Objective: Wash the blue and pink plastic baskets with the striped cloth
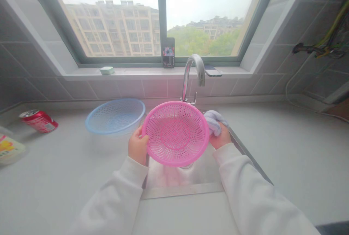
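A round pink plastic colander is held up over the metal sink, its inside facing me. My left hand grips its left rim, thumb on the inner side. At the right rim, my right hand is closed on a bunched pale purple-white cloth pressed near the colander; its fingers are partly hidden behind the colander. The colander looks bare inside. Behind it stands a chrome faucet. A blue colander rests on the counter to the left.
On the left counter lie a red can and a partly cut-off yellow-white package. The windowsill bears a pale green box, an upright phone and a flat phone. A pipe with hoses is on the right wall.
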`<action>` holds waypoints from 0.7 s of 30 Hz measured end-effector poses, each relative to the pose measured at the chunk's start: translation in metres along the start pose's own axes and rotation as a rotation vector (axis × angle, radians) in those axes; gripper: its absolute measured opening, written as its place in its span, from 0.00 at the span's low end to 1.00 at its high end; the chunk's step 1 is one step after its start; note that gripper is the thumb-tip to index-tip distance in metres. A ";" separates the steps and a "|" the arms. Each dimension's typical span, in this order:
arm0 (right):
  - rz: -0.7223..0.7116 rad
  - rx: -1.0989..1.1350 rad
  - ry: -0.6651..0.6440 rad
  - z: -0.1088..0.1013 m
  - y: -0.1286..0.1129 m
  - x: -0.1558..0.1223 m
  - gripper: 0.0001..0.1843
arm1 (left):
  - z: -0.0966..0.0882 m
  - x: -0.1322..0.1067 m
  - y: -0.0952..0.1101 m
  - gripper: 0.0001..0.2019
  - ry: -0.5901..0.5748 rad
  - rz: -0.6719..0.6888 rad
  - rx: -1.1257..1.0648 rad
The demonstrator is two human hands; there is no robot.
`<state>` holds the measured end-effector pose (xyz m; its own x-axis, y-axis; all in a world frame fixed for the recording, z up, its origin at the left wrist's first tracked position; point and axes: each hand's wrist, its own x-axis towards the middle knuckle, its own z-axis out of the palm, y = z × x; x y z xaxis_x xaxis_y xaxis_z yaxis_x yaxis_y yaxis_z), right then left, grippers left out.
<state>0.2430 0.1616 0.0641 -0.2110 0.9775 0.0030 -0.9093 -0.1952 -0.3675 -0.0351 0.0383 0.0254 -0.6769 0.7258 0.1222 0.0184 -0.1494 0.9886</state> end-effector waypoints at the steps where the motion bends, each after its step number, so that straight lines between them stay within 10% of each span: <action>1: 0.014 0.042 0.003 0.001 0.001 -0.001 0.24 | 0.000 -0.001 0.000 0.26 -0.022 -0.014 -0.024; 12: -0.064 0.010 0.185 -0.002 0.003 0.001 0.16 | 0.014 -0.021 0.016 0.43 -0.295 -0.233 -0.648; 21: -0.395 -0.523 0.296 -0.019 -0.005 0.014 0.12 | 0.017 -0.027 0.024 0.24 -0.599 -0.552 -0.655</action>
<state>0.2515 0.1777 0.0487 0.2723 0.9622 0.0025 -0.5914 0.1695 -0.7884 -0.0035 0.0267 0.0477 0.0088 0.9913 -0.1314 -0.7058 0.0992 0.7014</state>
